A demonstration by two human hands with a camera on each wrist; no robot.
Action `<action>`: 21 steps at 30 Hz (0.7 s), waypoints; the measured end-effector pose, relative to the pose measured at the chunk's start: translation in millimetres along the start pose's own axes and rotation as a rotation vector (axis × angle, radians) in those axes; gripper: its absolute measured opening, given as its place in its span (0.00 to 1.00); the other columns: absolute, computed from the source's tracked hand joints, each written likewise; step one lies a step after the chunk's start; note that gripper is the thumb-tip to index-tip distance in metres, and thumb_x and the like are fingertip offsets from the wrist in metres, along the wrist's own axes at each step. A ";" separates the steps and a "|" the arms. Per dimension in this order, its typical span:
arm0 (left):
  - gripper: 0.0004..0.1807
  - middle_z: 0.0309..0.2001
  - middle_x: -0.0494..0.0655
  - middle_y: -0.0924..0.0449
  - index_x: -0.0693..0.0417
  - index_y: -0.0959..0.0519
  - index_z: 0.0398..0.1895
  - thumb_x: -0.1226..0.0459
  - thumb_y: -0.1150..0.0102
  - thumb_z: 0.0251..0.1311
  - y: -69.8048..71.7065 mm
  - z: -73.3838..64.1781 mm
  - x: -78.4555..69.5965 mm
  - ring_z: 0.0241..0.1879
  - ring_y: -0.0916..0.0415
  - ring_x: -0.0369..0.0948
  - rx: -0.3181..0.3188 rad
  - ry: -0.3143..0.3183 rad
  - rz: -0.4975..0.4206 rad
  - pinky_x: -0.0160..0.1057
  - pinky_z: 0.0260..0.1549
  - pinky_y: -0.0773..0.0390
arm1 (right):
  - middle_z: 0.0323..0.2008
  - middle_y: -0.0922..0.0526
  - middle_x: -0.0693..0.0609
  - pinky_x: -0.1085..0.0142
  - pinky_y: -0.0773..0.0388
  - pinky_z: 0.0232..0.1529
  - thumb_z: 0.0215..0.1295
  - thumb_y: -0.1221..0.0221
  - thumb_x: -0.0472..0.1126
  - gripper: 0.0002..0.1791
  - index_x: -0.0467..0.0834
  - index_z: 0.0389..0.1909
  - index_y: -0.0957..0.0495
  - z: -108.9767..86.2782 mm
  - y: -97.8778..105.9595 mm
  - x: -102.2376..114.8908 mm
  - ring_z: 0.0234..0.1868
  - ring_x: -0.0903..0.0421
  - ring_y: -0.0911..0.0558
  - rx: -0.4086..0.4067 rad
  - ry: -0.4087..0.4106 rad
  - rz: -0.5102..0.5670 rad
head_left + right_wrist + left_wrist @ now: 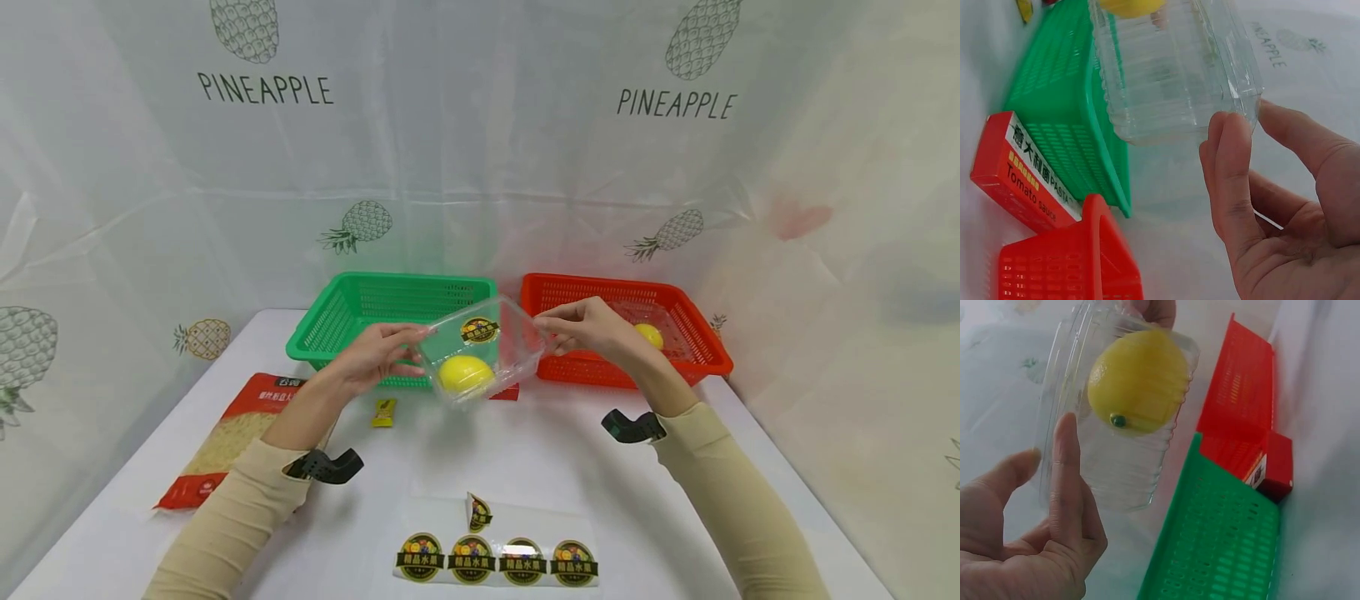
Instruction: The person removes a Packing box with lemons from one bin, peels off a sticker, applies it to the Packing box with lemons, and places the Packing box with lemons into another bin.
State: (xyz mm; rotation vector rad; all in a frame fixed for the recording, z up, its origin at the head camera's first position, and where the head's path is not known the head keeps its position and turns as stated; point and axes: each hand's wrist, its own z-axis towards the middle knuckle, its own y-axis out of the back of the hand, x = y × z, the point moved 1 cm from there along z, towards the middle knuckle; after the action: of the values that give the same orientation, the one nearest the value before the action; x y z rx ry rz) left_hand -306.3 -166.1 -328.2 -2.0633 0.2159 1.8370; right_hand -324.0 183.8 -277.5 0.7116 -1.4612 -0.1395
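Note:
Between both hands hangs a clear plastic box (517,354), lifted off the table and tilted. Inside it lies a yellow lemon (466,374), and a round dark fruit sticker (480,330) shows on its lid. My left hand (378,357) pinches one end of the box between thumb and fingers. At the opposite end, my right hand (588,327) pinches the rim, as the right wrist view also shows. The lid looks closed over the lemon.
A green basket (315,333) and a red basket (705,358) stand behind; the red one holds clear packaging (637,315) and a lemon (649,336). A Tomato sauce box (1022,178) sits by them. On the table lie a pasta bag (232,437), a yellow packet (384,412) and a sticker sheet (540,521).

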 end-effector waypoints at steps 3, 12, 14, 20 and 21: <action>0.28 0.50 0.49 0.28 0.65 0.31 0.66 0.60 0.41 0.67 1.0 0.4 -1.8 0.29 0.22 0.36 -0.008 -0.015 -0.022 0.38 0.37 0.14 | 0.46 0.14 0.46 0.62 0.17 0.50 0.59 0.35 0.61 0.29 0.47 0.55 0.19 5.8 -0.6 2.2 0.38 0.50 0.13 -0.009 0.006 0.033; 0.25 0.46 0.47 0.31 0.62 0.32 0.63 0.60 0.43 0.68 5.3 0.2 -1.7 0.30 0.24 0.34 -0.068 -0.061 -0.087 0.39 0.40 0.14 | 0.52 0.17 0.39 0.59 0.16 0.50 0.67 0.39 0.51 0.29 0.38 0.62 0.27 20.7 -7.7 0.6 0.41 0.51 0.12 -0.007 0.018 0.235; 0.22 0.43 0.46 0.30 0.60 0.30 0.60 0.59 0.42 0.68 5.7 0.1 -1.3 0.30 0.24 0.35 -0.088 -0.071 -0.116 0.39 0.41 0.14 | 0.54 0.19 0.37 0.60 0.16 0.50 0.67 0.40 0.52 0.30 0.38 0.64 0.29 24.0 -9.9 -0.6 0.44 0.47 0.13 -0.002 0.022 0.248; 0.18 0.41 0.45 0.30 0.54 0.27 0.57 0.59 0.41 0.67 6.1 1.3 -1.7 0.30 0.24 0.35 -0.149 -0.089 -0.201 0.39 0.43 0.15 | 0.53 0.19 0.36 0.59 0.17 0.52 0.67 0.40 0.55 0.33 0.40 0.66 0.30 31.9 -18.7 -1.4 0.51 0.37 0.17 0.015 0.036 0.268; 0.19 0.42 0.45 0.30 0.54 0.27 0.58 0.59 0.41 0.67 6.2 1.7 -1.9 0.30 0.24 0.35 -0.156 -0.091 -0.212 0.39 0.44 0.15 | 0.53 0.19 0.37 0.58 0.17 0.52 0.67 0.40 0.55 0.33 0.40 0.67 0.31 33.1 -20.6 -1.0 0.50 0.38 0.16 0.016 0.036 0.270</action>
State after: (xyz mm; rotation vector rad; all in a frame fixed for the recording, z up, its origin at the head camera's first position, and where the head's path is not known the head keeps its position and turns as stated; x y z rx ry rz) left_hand -310.4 -171.4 -327.6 -2.0079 -0.1697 1.8608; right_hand -348.3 156.3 -290.7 0.5214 -1.5105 0.0923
